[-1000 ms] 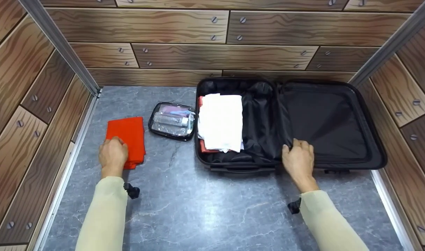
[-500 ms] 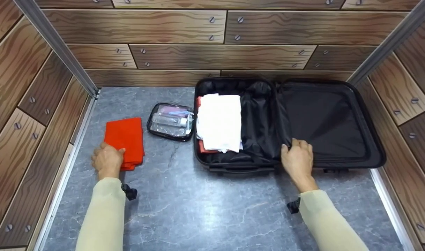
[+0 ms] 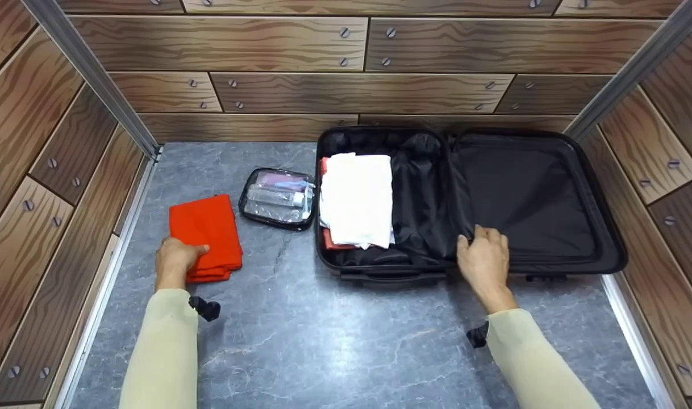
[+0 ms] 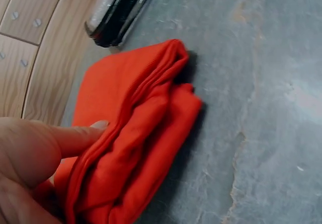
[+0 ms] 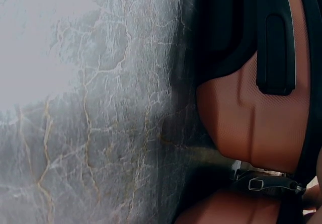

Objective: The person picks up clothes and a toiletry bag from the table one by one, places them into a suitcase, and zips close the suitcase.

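A folded red cloth (image 3: 207,233) lies on the floor at the left. My left hand (image 3: 175,258) grips its near left corner. The left wrist view shows the thumb (image 4: 80,138) on top of the layered cloth, with the other fingers low at its edge, mostly hidden. An open black-lined suitcase (image 3: 422,199) lies flat at the right. My right hand (image 3: 484,258) holds its near rim by the hinge, fingers bent over the edge. In the right wrist view the suitcase's brown outer shell (image 5: 251,123) shows, while the hand is nearly out of frame.
A white folded garment (image 3: 358,199) lies over red cloth in the suitcase's left half. Against that side sits a clear toiletry pouch (image 3: 279,216) with black trim, holding a bottle. Wood-patterned walls (image 3: 300,91) enclose the grey marbled floor (image 3: 323,341).
My left hand has gone from lying over the red cloth to its left edge, thumb now on top. The cloth has turned and shifted slightly toward me. My right hand stays on the rim.
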`<state>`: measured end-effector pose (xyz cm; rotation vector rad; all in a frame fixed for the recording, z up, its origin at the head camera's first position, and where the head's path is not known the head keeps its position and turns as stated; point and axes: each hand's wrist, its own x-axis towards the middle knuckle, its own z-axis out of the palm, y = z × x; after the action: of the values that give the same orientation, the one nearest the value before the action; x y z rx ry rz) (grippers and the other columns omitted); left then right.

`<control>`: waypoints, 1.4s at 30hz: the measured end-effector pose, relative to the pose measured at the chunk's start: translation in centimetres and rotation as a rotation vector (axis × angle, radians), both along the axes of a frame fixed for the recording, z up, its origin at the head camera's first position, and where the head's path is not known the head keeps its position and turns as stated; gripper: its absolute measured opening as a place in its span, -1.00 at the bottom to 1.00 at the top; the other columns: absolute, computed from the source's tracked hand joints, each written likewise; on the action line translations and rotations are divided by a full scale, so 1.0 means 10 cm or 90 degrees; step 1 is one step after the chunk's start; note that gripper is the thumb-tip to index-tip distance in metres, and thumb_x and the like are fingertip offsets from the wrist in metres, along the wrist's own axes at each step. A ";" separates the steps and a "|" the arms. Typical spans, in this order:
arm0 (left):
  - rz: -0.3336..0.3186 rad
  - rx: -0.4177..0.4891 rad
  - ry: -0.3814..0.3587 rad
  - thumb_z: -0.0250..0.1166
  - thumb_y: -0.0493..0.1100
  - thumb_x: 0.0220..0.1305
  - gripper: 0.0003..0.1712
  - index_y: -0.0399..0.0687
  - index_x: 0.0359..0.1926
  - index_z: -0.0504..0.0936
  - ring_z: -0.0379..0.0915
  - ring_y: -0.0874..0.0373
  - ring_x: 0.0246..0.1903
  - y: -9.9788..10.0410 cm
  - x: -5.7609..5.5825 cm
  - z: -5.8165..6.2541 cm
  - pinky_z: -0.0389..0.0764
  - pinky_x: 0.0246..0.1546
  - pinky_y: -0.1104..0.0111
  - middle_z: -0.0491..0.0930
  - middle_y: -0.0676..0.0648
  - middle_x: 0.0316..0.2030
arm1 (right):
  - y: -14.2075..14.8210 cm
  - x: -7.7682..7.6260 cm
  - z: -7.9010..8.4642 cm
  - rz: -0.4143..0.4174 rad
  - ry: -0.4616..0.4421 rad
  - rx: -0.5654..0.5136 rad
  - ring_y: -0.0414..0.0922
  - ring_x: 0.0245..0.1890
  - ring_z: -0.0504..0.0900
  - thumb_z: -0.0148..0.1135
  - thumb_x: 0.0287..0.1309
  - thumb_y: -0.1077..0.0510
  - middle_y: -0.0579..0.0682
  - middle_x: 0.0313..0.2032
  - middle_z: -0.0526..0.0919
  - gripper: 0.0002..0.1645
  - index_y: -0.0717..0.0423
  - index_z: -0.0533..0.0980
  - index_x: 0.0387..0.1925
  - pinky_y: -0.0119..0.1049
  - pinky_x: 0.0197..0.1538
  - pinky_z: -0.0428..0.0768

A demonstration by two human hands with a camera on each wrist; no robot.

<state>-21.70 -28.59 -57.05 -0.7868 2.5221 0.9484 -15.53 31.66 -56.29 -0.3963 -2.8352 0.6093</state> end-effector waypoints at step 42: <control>-0.080 -0.003 0.186 0.27 -0.08 0.48 -0.09 -0.21 0.65 0.05 0.29 -0.43 0.42 0.40 -0.09 0.73 0.30 0.44 -0.19 0.36 -0.43 0.46 | 0.00 -0.01 -0.02 0.006 0.002 0.011 0.41 0.25 0.40 0.08 0.51 0.00 0.50 0.24 0.52 -0.29 0.54 0.40 0.36 0.19 0.41 0.30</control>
<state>-22.58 -24.63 -49.75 -0.5153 2.7827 1.0820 -15.67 31.70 -56.45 -0.3795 -2.8394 0.5862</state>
